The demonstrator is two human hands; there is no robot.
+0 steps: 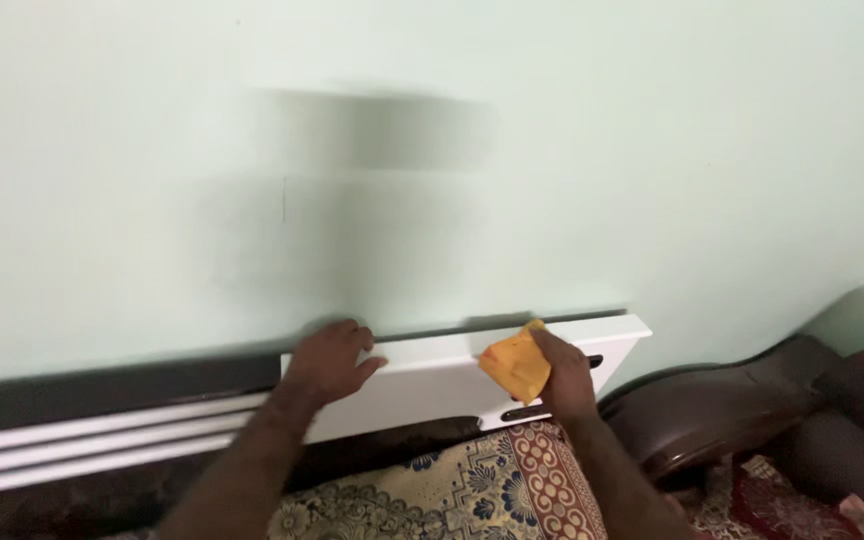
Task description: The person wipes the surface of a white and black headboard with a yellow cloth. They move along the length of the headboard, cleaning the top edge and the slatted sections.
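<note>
Orange folded cleaning cloth (515,365) sits against the front of a white glossy headboard panel (432,385), near its right end and just below its top edge, beside a dark slot in the panel; the right hand (564,375) grips it, fingers curled and pinched around its right side; it looks soft, light and pliable, likely to bunch or slip out of a loose hold, so taking it with the whole palm over a folded wad seems the surest grip. From the head view, the left hand (330,360) lies spread and flat on the panel's top edge at its left end, holding nothing; the panel looks stiff and smooth, probably slippery. Behind stands a pale green wall (552,150); below lies a patterned floral bedspread (472,485); a dark brown curved wooden bed end (722,400) sits to the right.
</note>
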